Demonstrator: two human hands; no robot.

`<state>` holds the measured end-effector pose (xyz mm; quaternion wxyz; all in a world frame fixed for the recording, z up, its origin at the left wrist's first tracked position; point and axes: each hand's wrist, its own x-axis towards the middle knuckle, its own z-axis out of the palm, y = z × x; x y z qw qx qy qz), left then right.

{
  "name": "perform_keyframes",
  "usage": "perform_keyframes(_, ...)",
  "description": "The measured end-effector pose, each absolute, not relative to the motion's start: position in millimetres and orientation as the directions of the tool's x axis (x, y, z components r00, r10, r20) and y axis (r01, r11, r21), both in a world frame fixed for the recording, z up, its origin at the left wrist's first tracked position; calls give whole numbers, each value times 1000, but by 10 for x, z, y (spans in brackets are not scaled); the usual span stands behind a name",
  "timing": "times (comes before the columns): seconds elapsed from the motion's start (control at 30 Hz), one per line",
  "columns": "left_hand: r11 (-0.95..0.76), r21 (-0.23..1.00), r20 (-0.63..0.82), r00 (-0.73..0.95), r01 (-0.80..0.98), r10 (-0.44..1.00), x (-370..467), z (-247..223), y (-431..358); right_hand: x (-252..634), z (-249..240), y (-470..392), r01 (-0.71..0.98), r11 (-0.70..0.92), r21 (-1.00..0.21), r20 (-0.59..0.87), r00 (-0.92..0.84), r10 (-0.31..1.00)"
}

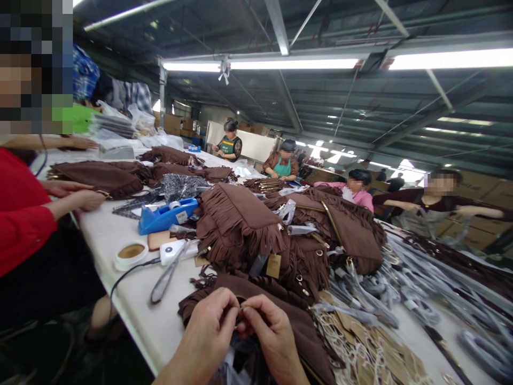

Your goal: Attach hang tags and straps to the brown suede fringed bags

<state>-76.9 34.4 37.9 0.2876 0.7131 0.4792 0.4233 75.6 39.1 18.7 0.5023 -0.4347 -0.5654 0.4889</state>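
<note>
My left hand (212, 326) and my right hand (272, 326) meet at the lower middle, thumbs and forefingers pinched close together. Something small is between the fingertips, too small to name. Beneath them lies a brown bag (288, 310) on the table, with a zip along its near edge. Crumpled grey plastic (230, 366) shows below my hands. Just beyond is a heap of brown fringed bags (244, 214) with a tan tag (273, 265) on one.
White table (168, 326) with a blue tape dispenser (168, 215), a tape roll (131, 253) and a corded white box (178, 250) at left. Strung tan tags (360, 342) and wrapped straps (449, 299) lie right. A red-sleeved person (24, 214) works at left; several people sit beyond.
</note>
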Motion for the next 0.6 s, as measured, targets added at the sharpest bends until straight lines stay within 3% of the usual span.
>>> perform_keyframes(0.33,-508,642,497,193,574,846,-724,180,342,762,170,368,258,344,-903,314,-151,937)
perform_keyframes(0.47,-514,629,519,177,583,836,-692,158,337,751,156,399,304,406,-862,365,-184,913)
perform_keyframes(0.6,-467,699,444,182,541,877,-702,292,357,764,170,359,387,455,-803,431,-152,890)
